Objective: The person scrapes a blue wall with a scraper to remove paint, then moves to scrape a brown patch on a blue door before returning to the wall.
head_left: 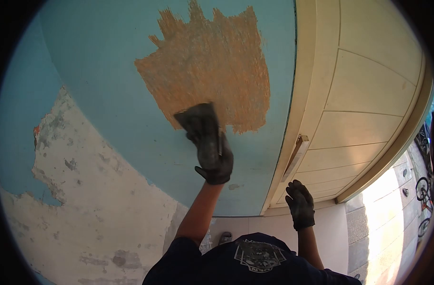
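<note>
My left hand [211, 154], in a dark glove, grips a putty knife [198, 114] with a wide dark blade. The blade lies against the lower left part of a brown, streaked patch [212, 66] with ragged edges on the blue wall [103, 71]. The fingers cover most of the handle, and the hand is slightly blurred. My right hand [301, 206], gloved as well, is raised beside the cream door, just below its long handle [295, 156]. Its fingers are stretched out, and nothing shows in it.
To the right is the cream panelled door [364, 85] with its frame. At the left, paint has come off a whitish wall area [93, 199]. A shoe [225, 237] shows on the floor. Beyond the door lie sunlit paving [381, 218] and a bicycle [422, 190].
</note>
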`<state>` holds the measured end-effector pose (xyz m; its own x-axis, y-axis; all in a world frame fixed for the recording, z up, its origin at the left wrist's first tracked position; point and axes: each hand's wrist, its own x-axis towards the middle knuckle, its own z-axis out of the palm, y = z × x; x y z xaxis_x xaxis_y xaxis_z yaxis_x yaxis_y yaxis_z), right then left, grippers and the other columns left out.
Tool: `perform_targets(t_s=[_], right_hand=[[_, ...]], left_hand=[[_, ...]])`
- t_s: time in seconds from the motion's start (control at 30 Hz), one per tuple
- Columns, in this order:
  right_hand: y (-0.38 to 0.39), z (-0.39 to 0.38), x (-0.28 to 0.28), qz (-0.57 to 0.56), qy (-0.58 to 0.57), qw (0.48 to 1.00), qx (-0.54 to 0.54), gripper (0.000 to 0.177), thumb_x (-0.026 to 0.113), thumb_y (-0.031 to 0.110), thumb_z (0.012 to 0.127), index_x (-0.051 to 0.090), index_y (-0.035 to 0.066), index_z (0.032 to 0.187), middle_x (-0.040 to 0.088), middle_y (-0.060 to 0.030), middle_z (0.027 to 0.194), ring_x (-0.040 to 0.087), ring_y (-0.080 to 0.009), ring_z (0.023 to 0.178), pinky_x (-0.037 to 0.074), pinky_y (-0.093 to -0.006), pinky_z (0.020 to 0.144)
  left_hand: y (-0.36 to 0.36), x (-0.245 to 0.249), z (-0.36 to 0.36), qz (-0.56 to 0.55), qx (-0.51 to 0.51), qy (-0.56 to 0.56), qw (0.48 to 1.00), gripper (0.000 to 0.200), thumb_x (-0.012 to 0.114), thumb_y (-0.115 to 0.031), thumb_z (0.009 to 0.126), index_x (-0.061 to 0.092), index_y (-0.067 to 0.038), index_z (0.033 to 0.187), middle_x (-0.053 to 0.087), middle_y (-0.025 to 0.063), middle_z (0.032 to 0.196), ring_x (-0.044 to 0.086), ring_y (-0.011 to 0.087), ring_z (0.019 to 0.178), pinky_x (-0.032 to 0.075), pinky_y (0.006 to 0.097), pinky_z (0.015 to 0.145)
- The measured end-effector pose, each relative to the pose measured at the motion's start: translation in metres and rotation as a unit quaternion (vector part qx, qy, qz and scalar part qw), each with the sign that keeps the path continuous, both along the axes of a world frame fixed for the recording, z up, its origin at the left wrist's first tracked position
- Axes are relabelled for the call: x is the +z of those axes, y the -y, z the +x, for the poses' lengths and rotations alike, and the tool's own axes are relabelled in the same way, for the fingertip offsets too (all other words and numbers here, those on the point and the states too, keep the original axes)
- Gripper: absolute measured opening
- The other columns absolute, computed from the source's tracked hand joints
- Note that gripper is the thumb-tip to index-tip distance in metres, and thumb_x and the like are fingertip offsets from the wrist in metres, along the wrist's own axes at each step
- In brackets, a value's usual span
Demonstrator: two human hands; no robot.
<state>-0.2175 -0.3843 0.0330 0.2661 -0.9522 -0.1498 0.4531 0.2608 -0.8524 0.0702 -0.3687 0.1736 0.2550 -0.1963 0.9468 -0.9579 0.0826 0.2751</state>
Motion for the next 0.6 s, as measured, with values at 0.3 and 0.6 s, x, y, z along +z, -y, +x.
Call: perform_targets(t_s=[0.3,0.6], right_hand=[[0.015,-0.023,0.006,-0.023,0.017,0.998,0.053,0.036,0.061,0.011,0.099,0.06,0.002,0.134,0.067,-0.0113,0.13,0.065,-0.0225,0.12,0.053,-0.0324,0.095],[0.011,-0.031,0.024,-0.036,-0.001,0.995,0.094,0.034,0.059,0.012,0.1,0.061,0.004,0.133,0.068,-0.0127,0.128,0.066,-0.0253,0.117,0.054,-0.0364,0.093]], left_hand=[[0.021,0.005,0.025,-0.078,0.083,-0.195,0.974,0.047,0.054,-0.014,0.103,0.048,0.002,0.147,0.048,0.0272,0.151,0.043,0.0429,0.141,0.029,0.0548,0.117],[0.011,0.046,0.026,-0.25,-0.117,-0.4,0.874,0.04,0.056,-0.019,0.104,0.057,0.002,0.138,0.058,0.0281,0.138,0.058,0.0467,0.124,0.03,0.0593,0.116]])
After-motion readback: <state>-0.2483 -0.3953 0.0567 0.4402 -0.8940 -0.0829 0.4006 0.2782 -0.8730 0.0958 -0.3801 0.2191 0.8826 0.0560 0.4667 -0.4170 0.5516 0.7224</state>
